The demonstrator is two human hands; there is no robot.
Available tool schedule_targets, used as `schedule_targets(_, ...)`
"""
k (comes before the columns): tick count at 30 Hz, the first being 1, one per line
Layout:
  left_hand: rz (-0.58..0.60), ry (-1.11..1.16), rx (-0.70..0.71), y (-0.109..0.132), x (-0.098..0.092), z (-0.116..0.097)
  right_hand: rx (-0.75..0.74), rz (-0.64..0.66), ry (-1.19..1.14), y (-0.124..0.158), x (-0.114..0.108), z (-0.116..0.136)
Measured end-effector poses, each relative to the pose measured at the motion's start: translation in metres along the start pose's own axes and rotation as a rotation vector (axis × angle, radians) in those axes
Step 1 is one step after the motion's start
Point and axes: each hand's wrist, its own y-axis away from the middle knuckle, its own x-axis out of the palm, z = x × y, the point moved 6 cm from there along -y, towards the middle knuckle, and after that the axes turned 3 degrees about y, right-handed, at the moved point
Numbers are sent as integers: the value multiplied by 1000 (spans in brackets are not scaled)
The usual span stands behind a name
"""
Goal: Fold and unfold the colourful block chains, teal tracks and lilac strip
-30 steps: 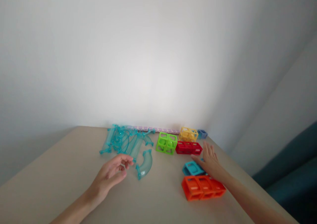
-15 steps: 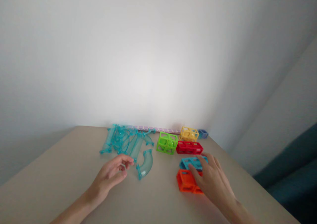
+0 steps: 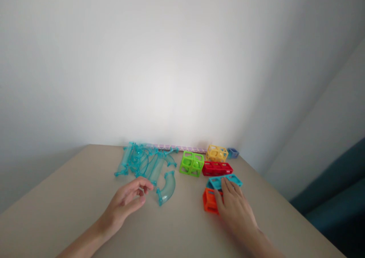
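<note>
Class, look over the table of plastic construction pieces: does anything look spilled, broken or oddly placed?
Nothing looks broken or spilled. The translucent teal tube pieces lie in a loose overlapping heap, unlike the tidier open-frame blocks. One curved teal tube sits apart, near the left hand. The right hand covers most of the orange frame block.

Setting: a room in a home, most likely a play corner. A plain beige table is standing against bare white walls that are meeting in a corner beyond the hands. Toy parts are lying ahead of the hands: clear teal track tubes and coloured plastic frame blocks. A dark teal upholstered seat is showing to the right of the right hand.
</note>
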Motion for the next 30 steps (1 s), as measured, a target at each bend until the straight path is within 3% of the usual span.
schedule_targets(3, 16, -4, -7, 0, 0, 0, -32, 34, 3, 1, 4, 0)
schedule_targets(7, 42, -22, -20, -1, 0, 1, -209, 77, 29, 2, 3, 7)
schedule_targets(16, 67, -28, -7, -1, -1, 2, 4, 388, -136, 3, 6, -2)
schedule_targets(24, 62, -10, -4, -1, 1, -4, -47, 154, -111, 18, 6, -13)
schedule_targets(30, 70, -3, -9, 0, 3, -6, -197, 231, -132, 20, 12, -41)
